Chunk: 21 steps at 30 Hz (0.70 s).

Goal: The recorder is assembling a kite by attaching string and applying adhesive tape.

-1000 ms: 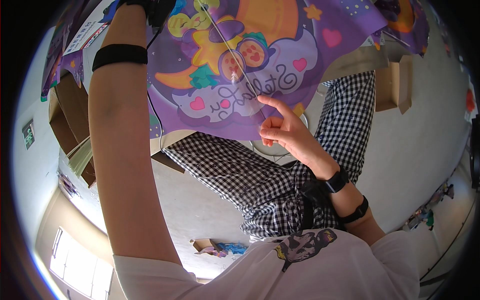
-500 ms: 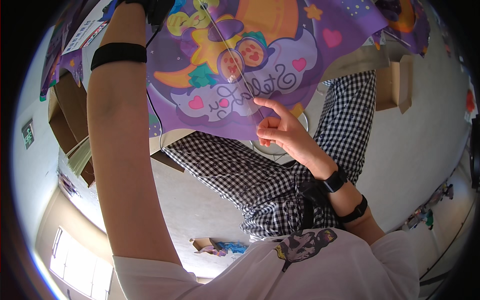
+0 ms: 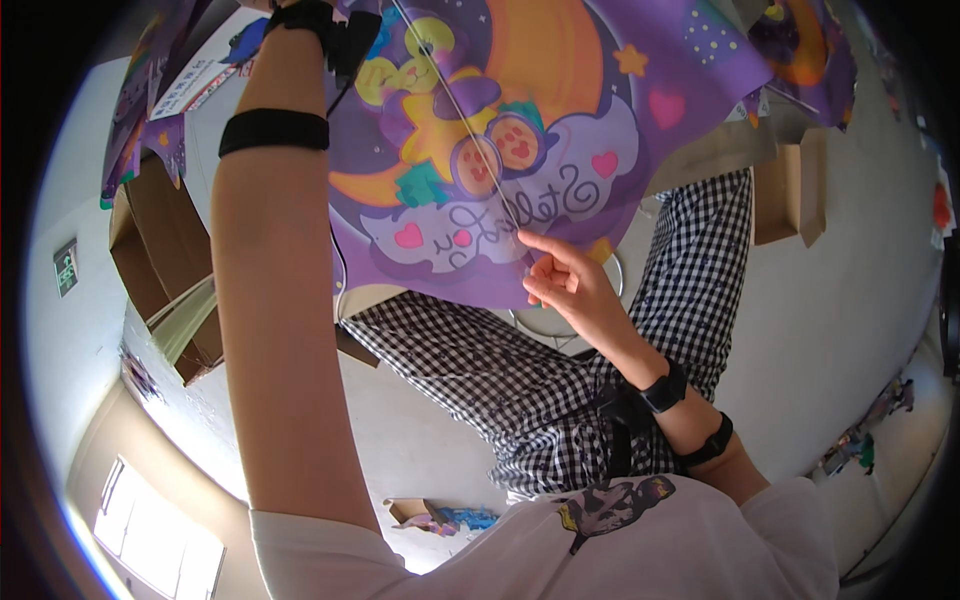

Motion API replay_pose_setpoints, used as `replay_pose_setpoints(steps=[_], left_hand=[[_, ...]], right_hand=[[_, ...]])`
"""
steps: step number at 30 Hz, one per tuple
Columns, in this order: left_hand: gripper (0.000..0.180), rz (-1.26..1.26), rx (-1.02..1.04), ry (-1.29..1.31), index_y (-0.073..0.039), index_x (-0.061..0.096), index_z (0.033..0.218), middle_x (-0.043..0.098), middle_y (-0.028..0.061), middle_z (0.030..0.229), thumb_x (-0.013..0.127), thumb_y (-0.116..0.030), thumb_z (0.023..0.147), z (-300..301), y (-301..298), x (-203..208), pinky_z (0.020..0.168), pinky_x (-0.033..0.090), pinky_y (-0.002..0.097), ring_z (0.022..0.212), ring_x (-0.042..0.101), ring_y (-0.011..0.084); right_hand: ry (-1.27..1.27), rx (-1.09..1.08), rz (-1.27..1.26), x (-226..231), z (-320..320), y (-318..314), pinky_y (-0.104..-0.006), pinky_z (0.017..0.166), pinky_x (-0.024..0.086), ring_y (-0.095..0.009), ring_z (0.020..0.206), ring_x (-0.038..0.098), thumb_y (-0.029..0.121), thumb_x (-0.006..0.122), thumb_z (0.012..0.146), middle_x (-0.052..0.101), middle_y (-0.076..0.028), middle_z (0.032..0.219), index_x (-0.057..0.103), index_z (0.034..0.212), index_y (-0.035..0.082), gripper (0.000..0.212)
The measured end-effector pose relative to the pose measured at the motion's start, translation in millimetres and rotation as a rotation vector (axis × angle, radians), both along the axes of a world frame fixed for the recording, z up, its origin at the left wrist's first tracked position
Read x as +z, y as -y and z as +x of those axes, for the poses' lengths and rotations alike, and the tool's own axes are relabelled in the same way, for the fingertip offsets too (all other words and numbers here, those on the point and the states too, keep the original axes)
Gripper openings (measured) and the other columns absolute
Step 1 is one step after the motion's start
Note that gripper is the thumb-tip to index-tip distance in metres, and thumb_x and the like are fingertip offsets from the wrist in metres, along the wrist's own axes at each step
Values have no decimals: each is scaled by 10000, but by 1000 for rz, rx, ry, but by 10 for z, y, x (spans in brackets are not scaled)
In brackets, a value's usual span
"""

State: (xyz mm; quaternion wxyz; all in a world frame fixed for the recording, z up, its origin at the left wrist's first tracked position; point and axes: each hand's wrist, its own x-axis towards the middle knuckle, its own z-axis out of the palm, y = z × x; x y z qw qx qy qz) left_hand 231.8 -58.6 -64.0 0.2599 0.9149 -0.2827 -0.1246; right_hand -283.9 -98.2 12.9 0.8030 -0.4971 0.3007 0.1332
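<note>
A purple printed fabric sheet [image 3: 620,130] with a cartoon animal, an orange moon and pink hearts spreads over the table edge toward my lap. A thin pale rod [image 3: 455,112] runs slantwise across it. My right hand [image 3: 568,278] is at the sheet's near edge by the rod's lower end. Its index finger stretches out along the rod, while the thumb and other fingers are closed together around that end. My left arm reaches over the sheet's left side to the far edge. Only a sliver of my left hand [image 3: 258,4] shows, its fingers cut off by the picture's top.
Open cardboard boxes stand at the left [image 3: 150,235] and at the right [image 3: 792,195]. More printed fabric [image 3: 800,45] hangs at the far right. A black cable [image 3: 334,235] runs down beside my left arm. My legs in checked trousers [image 3: 690,270] are under the sheet.
The sheet, rod and both arms sit lower and slightly farther right in the picture. My right index finger remains at the rod, with the other fingers still closed.
</note>
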Motion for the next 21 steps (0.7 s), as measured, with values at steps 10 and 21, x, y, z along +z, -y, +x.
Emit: replay_pose_setpoints(steps=[10,21], left_hand=[[203,-751,377,-348,-35,626,1122,739,135,1053,500,-50,964,21,-10,-3,828,484,295,966,701,214],[324,-792,543,-427,66,560,1169,626,173,1119,460,135,869,-118,83,385,779,583,356,912,714,349]], right_hand=[[-45,-99,-71,10,25,-135,-174,598,400,-41,759,514,103,605,983,507,42,846,575,1356,42,379],[-40,-76,-94,63,44,-118,-183,579,398,-43,741,510,118,596,988,510,40,836,612,1312,52,331]])
